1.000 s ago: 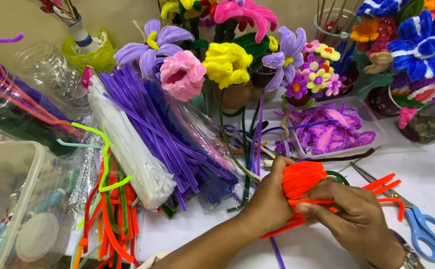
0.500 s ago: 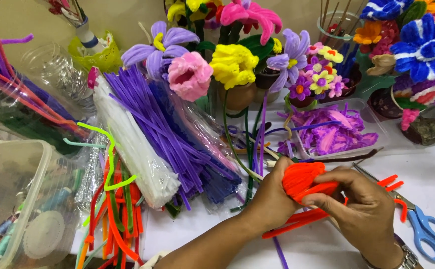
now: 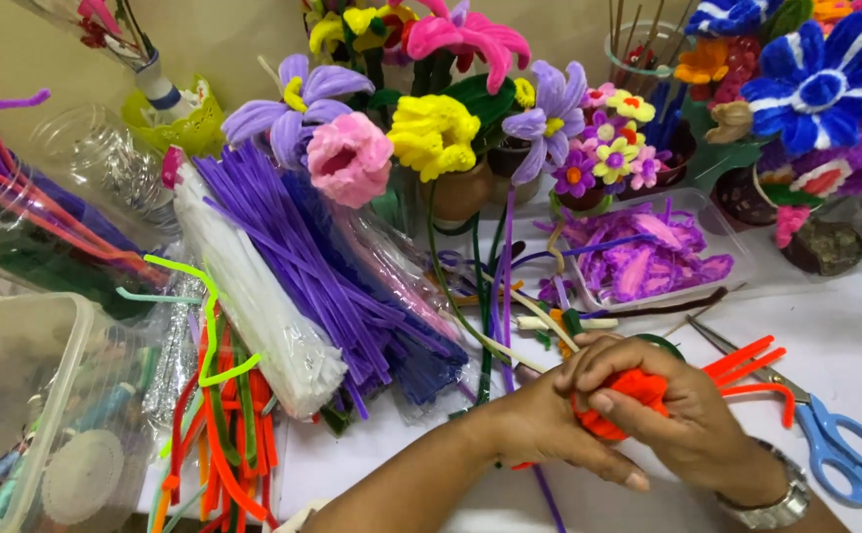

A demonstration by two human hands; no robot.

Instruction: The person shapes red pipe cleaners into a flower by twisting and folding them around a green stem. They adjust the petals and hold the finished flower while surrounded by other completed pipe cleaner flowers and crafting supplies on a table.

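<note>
Wrapping both hands around a fuzzy orange pipe-cleaner bundle at 5 o'clock on the white bench, left hand and right hand press their fingers closed on it; several stem ends at 3 o'clock remain loose, so shaping seems unfinished.

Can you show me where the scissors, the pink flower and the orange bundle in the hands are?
scissors (image 3: 841, 444): head view, on a blue handle loop.
pink flower (image 3: 349, 158): head view, on the middle of its bloom.
orange bundle (image 3: 638, 387): head view, on the fuzzy part showing between the fingers.
</note>
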